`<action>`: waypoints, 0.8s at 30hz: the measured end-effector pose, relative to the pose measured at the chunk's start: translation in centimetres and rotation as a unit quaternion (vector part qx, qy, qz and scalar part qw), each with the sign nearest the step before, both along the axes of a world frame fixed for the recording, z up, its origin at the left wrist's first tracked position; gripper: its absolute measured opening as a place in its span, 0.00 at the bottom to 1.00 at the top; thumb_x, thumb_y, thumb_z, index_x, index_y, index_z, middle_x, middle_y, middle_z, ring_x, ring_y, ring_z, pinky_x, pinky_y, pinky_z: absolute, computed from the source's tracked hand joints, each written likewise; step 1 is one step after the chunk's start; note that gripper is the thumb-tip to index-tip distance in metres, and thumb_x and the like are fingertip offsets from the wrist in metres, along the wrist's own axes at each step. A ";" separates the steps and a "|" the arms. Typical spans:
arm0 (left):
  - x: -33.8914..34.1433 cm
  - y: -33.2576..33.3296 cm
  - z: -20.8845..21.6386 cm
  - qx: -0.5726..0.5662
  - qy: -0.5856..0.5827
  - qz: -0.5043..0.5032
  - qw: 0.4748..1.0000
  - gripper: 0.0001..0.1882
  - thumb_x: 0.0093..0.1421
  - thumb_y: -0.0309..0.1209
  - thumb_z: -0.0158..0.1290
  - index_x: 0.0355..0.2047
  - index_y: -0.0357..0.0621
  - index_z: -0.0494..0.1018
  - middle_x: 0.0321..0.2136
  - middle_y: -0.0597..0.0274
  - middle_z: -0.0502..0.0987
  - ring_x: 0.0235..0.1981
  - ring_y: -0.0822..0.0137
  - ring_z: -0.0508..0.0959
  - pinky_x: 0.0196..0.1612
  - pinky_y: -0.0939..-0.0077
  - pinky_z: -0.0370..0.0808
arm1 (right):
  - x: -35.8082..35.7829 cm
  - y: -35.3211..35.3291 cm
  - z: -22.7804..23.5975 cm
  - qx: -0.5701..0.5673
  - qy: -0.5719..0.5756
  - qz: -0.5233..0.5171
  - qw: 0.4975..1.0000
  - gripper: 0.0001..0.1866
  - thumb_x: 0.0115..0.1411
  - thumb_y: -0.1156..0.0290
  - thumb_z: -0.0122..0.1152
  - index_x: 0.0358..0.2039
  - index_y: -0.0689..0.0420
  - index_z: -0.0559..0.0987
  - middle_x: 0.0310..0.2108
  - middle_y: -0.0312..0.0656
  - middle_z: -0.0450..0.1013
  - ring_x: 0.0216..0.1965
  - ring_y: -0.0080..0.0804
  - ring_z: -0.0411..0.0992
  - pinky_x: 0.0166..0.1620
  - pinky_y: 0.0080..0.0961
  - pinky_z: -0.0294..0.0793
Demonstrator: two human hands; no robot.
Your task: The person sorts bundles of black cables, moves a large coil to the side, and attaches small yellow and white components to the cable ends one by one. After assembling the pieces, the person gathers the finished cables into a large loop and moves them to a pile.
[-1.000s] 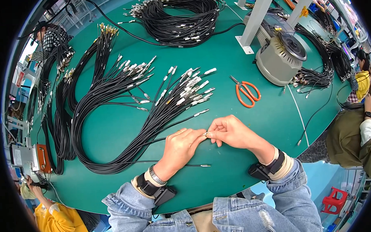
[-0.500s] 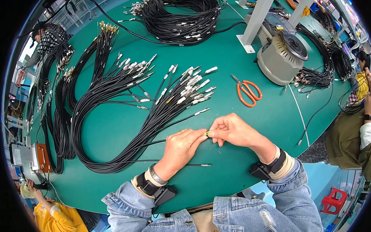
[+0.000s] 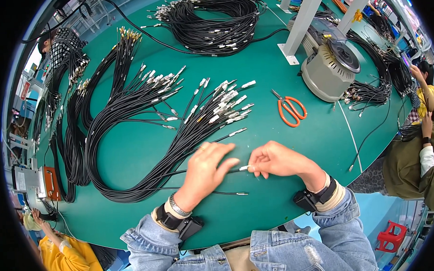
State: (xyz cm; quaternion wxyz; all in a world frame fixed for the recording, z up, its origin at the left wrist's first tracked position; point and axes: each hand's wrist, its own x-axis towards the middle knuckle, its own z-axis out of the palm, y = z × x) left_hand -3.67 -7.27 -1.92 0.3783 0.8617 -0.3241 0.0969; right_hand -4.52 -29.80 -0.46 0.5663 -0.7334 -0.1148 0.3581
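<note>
My right hand (image 3: 281, 159) pinches the white-tipped end of a black cable (image 3: 235, 170) between thumb and fingers. Just left of it, my left hand (image 3: 205, 168) is open, thumb and fingers spread above that same cable. The cable runs leftward under my left hand to a large curved bundle of black cables (image 3: 103, 165). White and silvery connectors (image 3: 223, 103) fan out at the bundle's end, beyond my hands. Another single cable end (image 3: 241, 193) lies on the table nearer to me.
Orange-handled scissors (image 3: 292, 110) lie beyond my right hand on the green table (image 3: 277, 205). A beige machine with a round black top (image 3: 329, 74) stands by grey posts. A coiled cable heap (image 3: 213, 30) is at the back. Other people work at both sides.
My left hand has let go of the cable end and drawn back left, its fingers opening. My right hand has shifted slightly nearer to me and still pinches the end.
</note>
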 end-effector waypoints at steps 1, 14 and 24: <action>0.6 0.6 0.0 0.018 -0.030 0.026 0.999 0.14 0.49 0.27 0.63 0.38 0.41 0.77 0.28 0.60 0.76 0.30 0.61 0.76 0.33 0.70 0.73 | -0.1 0.0 0.3 -0.024 -0.008 0.037 0.999 0.08 0.59 0.71 0.60 0.30 0.63 0.79 0.22 0.39 0.75 0.20 0.22 0.71 0.26 0.21 0.71; 0.1 0.5 -0.4 0.118 -0.084 0.052 0.988 0.08 0.47 0.22 0.61 0.27 0.40 0.72 0.27 0.60 0.71 0.30 0.58 0.71 0.33 0.66 0.70 | 0.3 -0.5 0.2 -0.032 -0.014 -0.141 0.989 0.11 0.62 0.67 0.58 0.32 0.63 0.77 0.22 0.37 0.74 0.20 0.19 0.69 0.23 0.18 0.68; -1.0 -0.8 1.5 0.046 -0.057 0.010 0.997 0.10 0.48 0.23 0.61 0.31 0.40 0.74 0.30 0.60 0.74 0.31 0.60 0.72 0.33 0.69 0.69 | 0.5 -0.4 -0.6 0.089 0.008 -0.159 0.983 0.07 0.64 0.72 0.54 0.39 0.64 0.73 0.24 0.38 0.73 0.20 0.18 0.69 0.24 0.15 0.68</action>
